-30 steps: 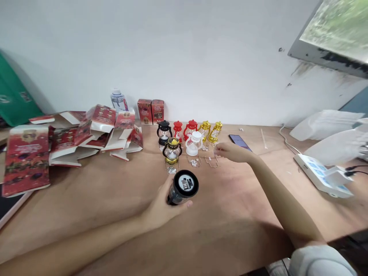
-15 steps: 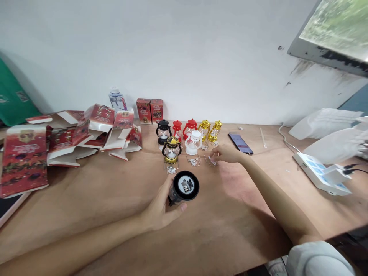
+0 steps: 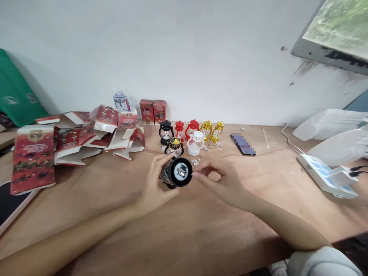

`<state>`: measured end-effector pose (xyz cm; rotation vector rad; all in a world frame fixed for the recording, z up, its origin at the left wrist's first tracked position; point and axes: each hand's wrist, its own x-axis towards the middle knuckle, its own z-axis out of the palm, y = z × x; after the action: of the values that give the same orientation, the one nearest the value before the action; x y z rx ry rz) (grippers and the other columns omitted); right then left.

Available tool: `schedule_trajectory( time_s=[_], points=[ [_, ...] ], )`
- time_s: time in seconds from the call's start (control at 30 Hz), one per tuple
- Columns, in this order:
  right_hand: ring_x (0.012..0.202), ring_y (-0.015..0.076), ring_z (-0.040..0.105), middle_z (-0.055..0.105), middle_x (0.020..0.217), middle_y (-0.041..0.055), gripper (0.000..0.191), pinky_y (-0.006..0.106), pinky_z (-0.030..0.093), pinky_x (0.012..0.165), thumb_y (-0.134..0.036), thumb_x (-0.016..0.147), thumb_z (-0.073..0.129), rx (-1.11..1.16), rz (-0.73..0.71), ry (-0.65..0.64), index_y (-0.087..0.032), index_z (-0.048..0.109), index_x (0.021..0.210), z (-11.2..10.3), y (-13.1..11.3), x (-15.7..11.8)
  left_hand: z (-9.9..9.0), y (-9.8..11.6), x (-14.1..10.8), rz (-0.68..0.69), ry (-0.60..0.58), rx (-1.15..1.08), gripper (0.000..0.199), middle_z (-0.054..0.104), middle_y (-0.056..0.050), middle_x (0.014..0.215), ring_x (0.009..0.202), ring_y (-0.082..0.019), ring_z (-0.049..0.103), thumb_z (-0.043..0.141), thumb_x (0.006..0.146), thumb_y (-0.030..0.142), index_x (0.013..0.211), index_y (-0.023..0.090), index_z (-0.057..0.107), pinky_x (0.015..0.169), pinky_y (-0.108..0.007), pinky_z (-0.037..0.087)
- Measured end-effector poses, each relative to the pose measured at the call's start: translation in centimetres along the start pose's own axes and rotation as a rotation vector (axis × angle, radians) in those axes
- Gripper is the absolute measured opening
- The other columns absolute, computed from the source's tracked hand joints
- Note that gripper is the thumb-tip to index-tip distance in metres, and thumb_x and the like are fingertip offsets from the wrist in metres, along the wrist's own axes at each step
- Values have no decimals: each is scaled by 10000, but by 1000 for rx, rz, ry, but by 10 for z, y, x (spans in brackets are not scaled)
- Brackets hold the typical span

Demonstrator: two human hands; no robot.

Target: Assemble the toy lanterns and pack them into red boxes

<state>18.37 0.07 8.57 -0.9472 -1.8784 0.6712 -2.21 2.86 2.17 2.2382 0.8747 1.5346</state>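
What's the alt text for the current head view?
A person's left hand holds a black lantern, its round end facing the camera, with the right hand close to the rim. Behind them, more lanterns in black, red, gold and white stand on a tabletop, opened red boxes to the left, a phone and power strip to the right.

Left hand (image 3: 153, 188) grips black lantern (image 3: 171, 173); right hand (image 3: 225, 182) at base (image 3: 181, 171), perhaps touching.
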Motion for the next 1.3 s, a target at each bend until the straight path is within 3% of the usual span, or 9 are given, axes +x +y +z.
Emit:
schedule_trajectory(
  time_s=[0.27, 0.37, 0.47, 0.57, 0.67, 0.8, 1.03, 1.17, 1.3],
  points=[
    [685, 102, 632, 681, 789, 1, 94, 222, 521, 612, -269, 826, 664, 146, 207, -53, -188, 628, 795, 16, 5, 0, -9, -16, 6, 217, 150, 367, 572, 464, -50, 1029, 923, -206, 534, 737, 768, 376, 1248, 244, 455, 704, -297, 508],
    [696, 114, 669, 696, 771, 3, 66, 231, 558, 631, -239, 805, 665, 209, 217, -41, -185, 631, 790, 20, 8, -1, -7, -22, 3, 314, 197, 412, 410, 487, -30, 940, 831, -198, 533, 682, 791, 480, 1070, 233, 511, 659, -310, 485],
    [702, 117, 683, 703, 771, 4, 38, 239, 581, 655, -214, 794, 665, 236, 196, -50, -182, 644, 791, 22, 11, -3, -3, -23, -1, 385, 178, 381, 271, 499, -19, 875, 728, -167, 527, 635, 826, 449, 882, 230, 485, 600, -298, 466],
    [688, 107, 671, 694, 762, 0, 12, 223, 576, 659, -169, 777, 657, 180, 140, -57, -176, 649, 771, 22, 12, -4, -1, -21, -3, 377, 107, 376, 224, 572, -55, 954, 751, -174, 564, 596, 847, 411, 877, 217, 490, 603, -302, 474],
    [667, 102, 639, 669, 729, -4, 53, 209, 550, 633, -129, 768, 639, 33, 31, -57, -176, 645, 743, 18, 9, -3, -2, -18, -5, 370, -8, 367, 333, 652, -97, 1041, 846, -221, 612, 609, 826, 425, 1041, 191, 510, 692, -350, 493],
    [678, 107, 633, 665, 737, 3, 79, 216, 536, 650, -125, 816, 604, -144, -153, -63, -187, 615, 768, 13, 2, -2, -2, -8, -4, 437, -127, 372, 386, 713, -116, 968, 853, -242, 645, 636, 811, 332, 1128, 161, 497, 713, -363, 484],
    [900, 147, 698, 702, 1008, 90, 60, 259, 577, 783, -147, 867, 605, -271, -361, -94, -189, 622, 828, 12, -3, -4, 1, 6, 0, 360, -116, 341, 281, 690, -119, 919, 820, -226, 682, 573, 867, 327, 1076, 158, 492, 724, -332, 543],
    [874, 150, 711, 719, 996, 77, 66, 251, 590, 767, -137, 869, 619, -284, -354, -100, -188, 636, 831, 11, -1, -5, -1, 12, 0, 322, -153, 357, 209, 657, -63, 825, 673, -169, 663, 528, 893, 315, 1037, 175, 470, 565, -241, 507],
    [835, 145, 717, 730, 961, 68, 108, 245, 604, 749, -188, 910, 586, -320, -412, -116, -183, 663, 834, 9, 3, -4, -1, 16, 0, 321, -159, 354, 173, 638, -31, 787, 627, -145, 651, 523, 882, 283, 1014, 186, 466, 522, -208, 472]
  ],
)
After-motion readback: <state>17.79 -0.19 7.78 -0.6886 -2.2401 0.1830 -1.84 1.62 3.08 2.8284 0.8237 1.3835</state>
